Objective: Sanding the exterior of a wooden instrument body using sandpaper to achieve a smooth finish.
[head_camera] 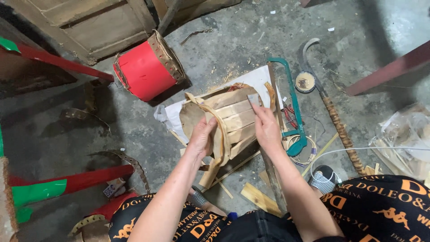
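Observation:
A small drum-shaped body of pale wooden staves lies on its side on the floor in front of me. A thin bent strip hoop runs around its near end. My left hand grips that end and the hoop. My right hand rests on the staves' right side and presses a small flat grey metal piece against the wood.
A red drum with a studded band lies behind. A teal-framed hacksaw, a sickle with wrapped handle, a small round tin, wood offcuts, white sheet, plastic bag and red-green furniture legs surround me.

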